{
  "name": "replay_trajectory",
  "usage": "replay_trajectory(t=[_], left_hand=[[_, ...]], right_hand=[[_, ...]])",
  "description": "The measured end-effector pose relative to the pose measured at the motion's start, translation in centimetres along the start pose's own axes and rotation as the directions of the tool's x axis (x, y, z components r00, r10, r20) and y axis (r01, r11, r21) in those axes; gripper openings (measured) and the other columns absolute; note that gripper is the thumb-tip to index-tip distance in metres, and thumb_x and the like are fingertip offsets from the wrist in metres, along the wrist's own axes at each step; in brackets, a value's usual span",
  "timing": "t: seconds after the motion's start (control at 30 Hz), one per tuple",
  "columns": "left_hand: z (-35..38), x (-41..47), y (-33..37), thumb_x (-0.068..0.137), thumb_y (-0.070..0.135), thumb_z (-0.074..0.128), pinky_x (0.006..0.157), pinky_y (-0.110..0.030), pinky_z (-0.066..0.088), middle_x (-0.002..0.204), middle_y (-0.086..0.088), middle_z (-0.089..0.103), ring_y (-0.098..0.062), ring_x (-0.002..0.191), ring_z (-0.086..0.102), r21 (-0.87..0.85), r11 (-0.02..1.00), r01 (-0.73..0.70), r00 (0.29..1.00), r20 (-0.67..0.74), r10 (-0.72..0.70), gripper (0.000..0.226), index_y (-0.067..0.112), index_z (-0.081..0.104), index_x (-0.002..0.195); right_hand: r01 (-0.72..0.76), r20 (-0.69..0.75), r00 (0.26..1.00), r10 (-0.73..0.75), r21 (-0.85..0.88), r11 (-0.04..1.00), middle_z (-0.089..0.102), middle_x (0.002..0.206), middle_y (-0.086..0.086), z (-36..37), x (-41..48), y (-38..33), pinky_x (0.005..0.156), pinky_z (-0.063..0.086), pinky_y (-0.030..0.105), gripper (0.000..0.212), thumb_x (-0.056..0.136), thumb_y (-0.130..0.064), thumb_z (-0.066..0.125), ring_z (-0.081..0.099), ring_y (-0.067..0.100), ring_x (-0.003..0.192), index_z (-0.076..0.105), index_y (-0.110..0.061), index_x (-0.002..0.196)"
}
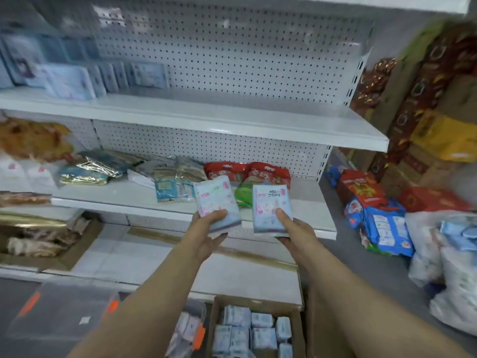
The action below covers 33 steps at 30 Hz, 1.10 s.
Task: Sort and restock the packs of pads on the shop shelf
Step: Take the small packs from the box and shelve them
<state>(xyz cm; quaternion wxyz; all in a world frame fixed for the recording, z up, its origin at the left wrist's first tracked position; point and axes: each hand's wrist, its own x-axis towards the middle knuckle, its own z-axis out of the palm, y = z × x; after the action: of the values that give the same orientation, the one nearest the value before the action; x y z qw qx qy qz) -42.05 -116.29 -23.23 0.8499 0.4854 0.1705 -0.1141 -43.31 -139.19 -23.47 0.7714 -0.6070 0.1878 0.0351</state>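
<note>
Both arms reach forward toward the shop shelving, each hand carrying one pack of pads. The left hand (pixel 206 236) grips a pale blue and pink pack (pixel 215 200) from below, thumb curled over its front and fingers wrapped behind, so the pack stands nearly upright and leans a little to the left. The right hand (pixel 296 236) holds a second pack (pixel 269 205) of the same design the same way, thumb laid on the printed face and fingers underneath. The two packs sit side by side with a narrow gap between them, in the air just in front of the middle shelf (pixel 116 195).

On that shelf, behind the packs, lie two red bags (pixel 247 174), a green packet (pixel 244 196), a blue-green packet (pixel 167 191) and some shiny foil packs (pixel 90 169) further left. The upper shelf (pixel 232 109) carries a row of light blue packs (pixel 67 78) at its left end (blurred, so the print cannot be read), standing before a white pegboard back.

Below the arms, a cardboard box (pixel 212 326) on the floor holds more small pale packs (pixel 237 316) laid in rows. On the right, blue packets (pixel 387 226) and red boxes (pixel 361 187) are piled on the floor.
</note>
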Motion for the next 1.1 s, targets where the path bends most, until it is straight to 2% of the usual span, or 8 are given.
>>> replay_trajectory(t=[0.17, 0.33, 0.4, 0.5, 0.63, 0.83, 0.97, 1.1], left_hand=[[2.4, -3.2, 6.1, 0.059, 0.017, 0.087, 0.082, -0.035, 0.057, 0.108, -0.012, 0.075, -0.026, 0.097, 0.073, 0.078, 0.982, -0.17, 0.984, 0.061, 0.166, 0.073, 0.002, 0.063, 0.126], [2.5, -4.9, 9.5, 0.026, 0.066, 0.094, 0.098, -0.046, 0.054, 0.103, -0.008, 0.077, -0.027, 0.098, 0.073, 0.217, 0.935, -0.282, 0.958, 0.011, 0.287, 0.115, 0.006, 0.064, 0.12], [2.7, -5.8, 10.9, 0.039, 0.072, 0.086, 0.094, -0.048, 0.056, 0.102, -0.008, 0.077, -0.029, 0.096, 0.074, 0.234, 0.927, -0.292, 0.955, 0.012, 0.297, 0.105, 0.009, 0.064, 0.119], [2.6, -6.4, 12.9, 0.072, 0.055, 0.08, 0.092, -0.048, 0.057, 0.104, -0.009, 0.076, -0.028, 0.095, 0.074, 0.229, 0.915, -0.332, 0.94, -0.002, 0.341, 0.066, 0.011, 0.065, 0.118], [1.6, -5.1, 15.6, 0.084, 0.027, 0.08, 0.08, -0.043, 0.06, 0.106, -0.015, 0.074, -0.029, 0.091, 0.073, 0.172, 0.925, -0.339, 0.933, -0.061, 0.353, 0.038, 0.005, 0.062, 0.109], [-1.3, -2.7, 20.4, 0.083, 0.014, 0.08, 0.061, -0.041, 0.061, 0.113, -0.015, 0.072, -0.027, 0.088, 0.075, 0.102, 0.923, -0.372, 0.927, -0.02, 0.375, 0.053, 0.011, 0.052, 0.128], [-3.6, -0.2, 24.8, 0.082, 0.016, 0.081, 0.063, -0.035, 0.056, 0.113, -0.009, 0.072, -0.023, 0.089, 0.071, 0.11, 0.912, -0.395, 0.918, 0.012, 0.396, 0.052, 0.021, 0.052, 0.125], [-6.3, 4.0, 30.3, 0.08, 0.026, 0.083, 0.065, -0.03, 0.053, 0.108, -0.008, 0.074, -0.02, 0.087, 0.07, 0.158, 0.885, -0.437, 0.897, 0.001, 0.443, 0.051, 0.014, 0.058, 0.123]], right_hand=[[0.142, 0.086, 0.986, -0.143, 0.022, 0.99, 0.077, 0.105, 0.012, 2.5, -1.9, -6.8, 0.073, 0.059, 0.031, 0.038, 0.088, -0.028, 0.077, 0.074, 0.024, 0.095, 0.067, -0.005, 0.116], [0.186, 0.178, 0.965, -0.194, 0.061, 0.981, 0.076, 0.094, 0.01, 4.9, -3.4, -10.7, 0.056, 0.058, 0.024, 0.016, 0.094, -0.02, 0.07, 0.074, 0.017, 0.074, 0.067, -0.007, 0.101], [0.204, 0.202, 0.957, -0.209, 0.046, 0.978, 0.077, 0.095, 0.012, 5.9, -3.6, -11.6, 0.057, 0.058, 0.025, 0.022, 0.093, -0.022, 0.071, 0.075, 0.019, 0.076, 0.067, -0.003, 0.104], [0.229, 0.23, 0.947, -0.223, 0.0, 0.973, 0.078, 0.093, 0.012, 7.6, -3.6, -12.6, 0.068, 0.062, 0.031, 0.035, 0.089, -0.028, 0.075, 0.077, 0.023, 0.081, 0.067, 0.0, 0.108], [0.271, 0.263, 0.934, -0.243, -0.078, 0.959, 0.078, 0.1, 0.011, 9.9, -2.6, -13.7, 0.095, 0.056, 0.046, 0.048, 0.082, -0.036, 0.081, 0.075, 0.029, 0.096, 0.068, -0.002, 0.114], [0.322, 0.228, 0.927, -0.298, -0.078, 0.943, 0.079, 0.095, 0.01, 14.1, -0.3, -16.1, 0.071, 0.059, 0.033, 0.038, 0.083, -0.032, 0.081, 0.076, 0.024, 0.086, 0.068, -0.006, 0.109], [0.371, 0.193, 0.916, -0.352, -0.073, 0.926, 0.078, 0.103, 0.007, 18.5, 2.4, -17.7, 0.096, 0.057, 0.04, 0.039, 0.083, -0.03, 0.082, 0.072, 0.025, 0.102, 0.068, -0.007, 0.111], [0.398, 0.195, 0.903, -0.382, -0.045, 0.916, 0.077, 0.106, 0.008, 24.7, 5.3, -19.3, 0.094, 0.057, 0.04, 0.042, 0.086, -0.028, 0.079, 0.073, 0.026, 0.103, 0.067, -0.004, 0.118]])
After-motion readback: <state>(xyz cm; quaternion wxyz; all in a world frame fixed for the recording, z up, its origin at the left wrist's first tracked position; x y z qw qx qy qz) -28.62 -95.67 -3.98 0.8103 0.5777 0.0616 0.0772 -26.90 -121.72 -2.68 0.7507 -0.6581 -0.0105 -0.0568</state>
